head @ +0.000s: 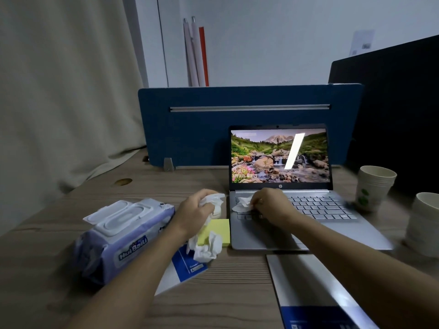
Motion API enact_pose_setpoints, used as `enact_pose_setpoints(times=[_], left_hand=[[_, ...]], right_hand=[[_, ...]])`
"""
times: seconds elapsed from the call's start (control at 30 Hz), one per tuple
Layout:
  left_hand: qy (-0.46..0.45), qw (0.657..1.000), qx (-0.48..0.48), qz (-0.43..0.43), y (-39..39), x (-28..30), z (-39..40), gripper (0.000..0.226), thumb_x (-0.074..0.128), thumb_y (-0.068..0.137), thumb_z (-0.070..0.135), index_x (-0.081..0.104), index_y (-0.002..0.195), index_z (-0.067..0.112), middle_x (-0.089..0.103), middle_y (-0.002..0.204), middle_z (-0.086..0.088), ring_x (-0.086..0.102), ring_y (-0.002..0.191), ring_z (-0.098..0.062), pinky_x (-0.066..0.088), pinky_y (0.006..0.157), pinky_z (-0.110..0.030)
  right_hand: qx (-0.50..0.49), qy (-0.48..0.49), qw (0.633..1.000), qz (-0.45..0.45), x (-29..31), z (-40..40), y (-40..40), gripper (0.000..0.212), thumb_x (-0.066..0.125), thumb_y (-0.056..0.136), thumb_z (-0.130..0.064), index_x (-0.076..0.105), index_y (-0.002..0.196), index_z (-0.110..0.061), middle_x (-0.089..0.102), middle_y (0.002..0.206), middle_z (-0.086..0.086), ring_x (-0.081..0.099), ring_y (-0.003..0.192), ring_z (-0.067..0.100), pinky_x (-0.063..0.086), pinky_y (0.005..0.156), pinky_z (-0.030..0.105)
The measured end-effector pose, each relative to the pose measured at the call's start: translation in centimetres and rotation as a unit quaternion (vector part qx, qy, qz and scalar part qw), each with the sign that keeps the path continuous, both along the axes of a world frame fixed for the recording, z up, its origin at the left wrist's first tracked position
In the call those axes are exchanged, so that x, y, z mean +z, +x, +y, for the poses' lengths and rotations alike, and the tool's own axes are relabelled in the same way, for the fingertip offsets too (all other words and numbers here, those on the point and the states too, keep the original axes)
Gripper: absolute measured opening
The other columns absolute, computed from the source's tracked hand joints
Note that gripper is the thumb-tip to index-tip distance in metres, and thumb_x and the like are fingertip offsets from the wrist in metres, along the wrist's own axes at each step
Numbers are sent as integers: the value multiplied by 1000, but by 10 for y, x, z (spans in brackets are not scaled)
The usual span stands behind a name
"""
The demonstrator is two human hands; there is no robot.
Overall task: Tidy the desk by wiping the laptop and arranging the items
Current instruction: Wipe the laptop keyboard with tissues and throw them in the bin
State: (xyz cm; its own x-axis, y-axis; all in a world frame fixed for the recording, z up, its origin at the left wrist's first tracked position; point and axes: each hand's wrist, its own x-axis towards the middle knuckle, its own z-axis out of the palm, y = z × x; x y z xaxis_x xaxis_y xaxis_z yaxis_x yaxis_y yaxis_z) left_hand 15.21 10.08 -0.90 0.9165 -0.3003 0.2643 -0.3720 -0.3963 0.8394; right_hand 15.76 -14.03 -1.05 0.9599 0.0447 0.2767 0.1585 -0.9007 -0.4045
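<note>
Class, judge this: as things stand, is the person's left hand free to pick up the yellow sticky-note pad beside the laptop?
Probably not yet. The left hand already grips a crumpled tissue, and another crumpled tissue lies partly on the yellow sticky-note pad. The pad lies close under that hand, so distance is no obstacle.

Cut off, covered, blurred

The white-and-blue booklet (318,290) runs off the bottom edge; the left forearm hides part of the yellow sticky-note pad (219,230); the near white paper cup (425,224) is blurred.

A blue divider (202,129) stands along the desk's back edge. Behind it, white and orange poles (196,53) lean against the wall (273,43). A beige curtain (59,91) hangs at left.
</note>
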Motion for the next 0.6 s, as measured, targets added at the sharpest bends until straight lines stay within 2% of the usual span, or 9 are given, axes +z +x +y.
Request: enact_pose_setpoints(times=[0.1, 0.2, 0.27, 0.33, 0.47, 0.53, 0.6], left_hand=[[-19, 1000, 1, 14, -3, 1, 1, 31, 55, 79, 45, 65, 106, 34, 72, 92, 6, 67, 85, -13, 51, 77, -33], [-30, 999, 7, 12, -9, 3, 2, 40, 55, 79, 57, 64, 110, 33, 70, 104, 7, 64, 99, -13, 50, 90, -39], [-46, 999, 16, 14, -16, 6, 2, 44, 53, 76, 64, 64, 108, 36, 69, 108, 10, 62, 103, -11, 48, 94, -39], [-57, 998, 19, 11, -25, 10, 3, 54, 51, 71, 73, 62, 109, 36, 67, 111, 9, 61, 106, -12, 48, 95, -40], [-55, 998, 18, 7, -46, 20, 8, 81, 53, 63, 81, 59, 124, 28, 63, 122, 2, 59, 112, -14, 46, 99, -41], [-43, 999, 16, 13, -57, 25, 13, 86, 56, 60, 82, 56, 128, 29, 61, 125, 1, 59, 112, -15, 48, 97, -40], [-37, 999, 15, 20, -67, 28, 19, 81, 63, 62, 76, 53, 130, 32, 58, 128, 0, 58, 115, -16, 49, 97, -42]], right_hand=[[-1, 80, 996, -40, 2, -1, -9, 15, 63, 90, -10, 75, 96, -16, 74, 99, 5, 64, 81, 16, 51, 71, 26], [30, 120, 991, -52, 9, 5, -23, 15, 65, 91, -16, 75, 101, -19, 74, 102, 0, 65, 88, 13, 52, 76, 27], [55, 139, 988, -46, 16, 13, -34, 17, 63, 92, -17, 75, 104, -20, 73, 104, -1, 65, 91, 12, 55, 79, 31], [78, 163, 983, -43, 22, 24, -47, 19, 61, 92, -16, 75, 105, -18, 74, 105, -1, 65, 90, 9, 54, 78, 28], [146, 221, 964, -6, 34, 51, -76, 22, 55, 94, -8, 76, 100, -13, 73, 103, -3, 65, 94, 10, 52, 83, 26], [180, 257, 949, 24, 38, 62, -91, 25, 50, 95, -2, 73, 100, -10, 70, 96, -4, 63, 88, 5, 50, 77, 16], [202, 300, 931, 51, 40, 72, -103, 26, 45, 94, 4, 66, 98, -10, 67, 90, -5, 60, 79, 1, 47, 70, 15]])
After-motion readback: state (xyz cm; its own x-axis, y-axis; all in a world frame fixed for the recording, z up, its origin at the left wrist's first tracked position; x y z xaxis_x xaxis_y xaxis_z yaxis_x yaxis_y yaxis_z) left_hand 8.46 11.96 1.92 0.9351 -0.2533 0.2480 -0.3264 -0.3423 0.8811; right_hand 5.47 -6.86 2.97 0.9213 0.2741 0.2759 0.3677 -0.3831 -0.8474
